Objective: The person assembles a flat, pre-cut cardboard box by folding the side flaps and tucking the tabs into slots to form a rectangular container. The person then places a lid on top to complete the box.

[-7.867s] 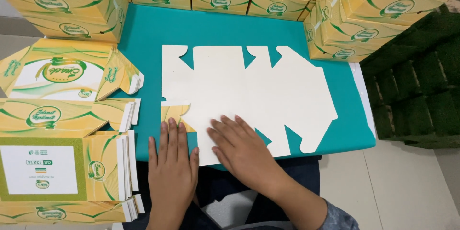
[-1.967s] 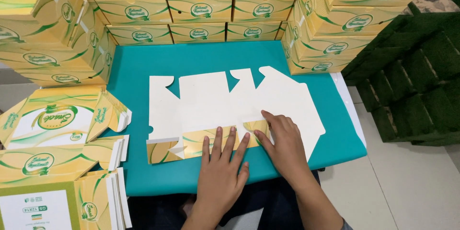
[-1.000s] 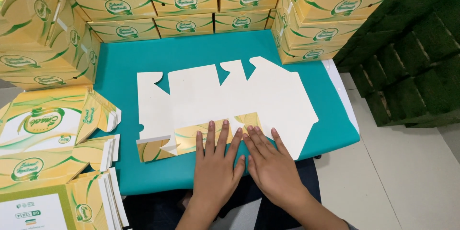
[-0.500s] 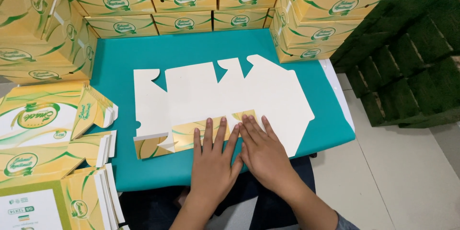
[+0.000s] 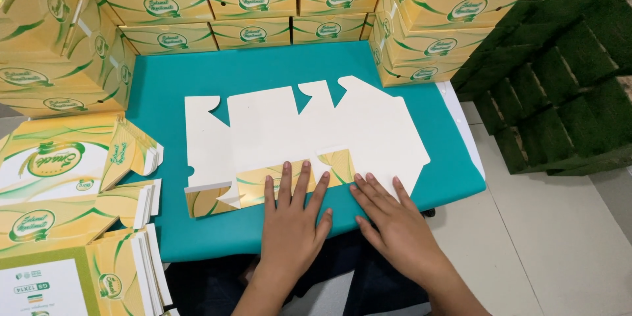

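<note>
In the head view, my left hand [image 5: 289, 224] lies flat in the lower middle of the frame, fingers spread and open, pressing the folded yellow strip [image 5: 289, 181] of the flat white carton blank [image 5: 309, 131]. My right hand [image 5: 395, 224] is also flat and open, its fingertips on the lower right part of the blank; neither grip holds anything. The blank lies in the middle of the teal table [image 5: 164, 92]. I judge only the bottom flap is folded; other flaps are not yet folded. Finished yellow boxes [image 5: 263, 0] stand along the top, and flat blanks [image 5: 72, 184] are stacked at the left.
</note>
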